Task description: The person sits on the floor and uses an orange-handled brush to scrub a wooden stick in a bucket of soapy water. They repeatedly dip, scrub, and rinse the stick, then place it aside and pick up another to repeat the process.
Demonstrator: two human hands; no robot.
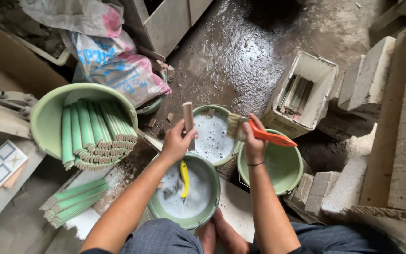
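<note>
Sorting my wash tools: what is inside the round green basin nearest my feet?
The round green basin holds white foamy water and a yellow-handled tool, tip down. Foam covers whatever lies beneath.

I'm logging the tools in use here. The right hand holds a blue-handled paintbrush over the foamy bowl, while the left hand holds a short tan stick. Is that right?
Not quite. The paintbrush in the right hand has an orange handle, not a blue one, as the head view shows. The rest stands: it is held over the foamy bowl, and the left hand holds a short tan stick.
</note>
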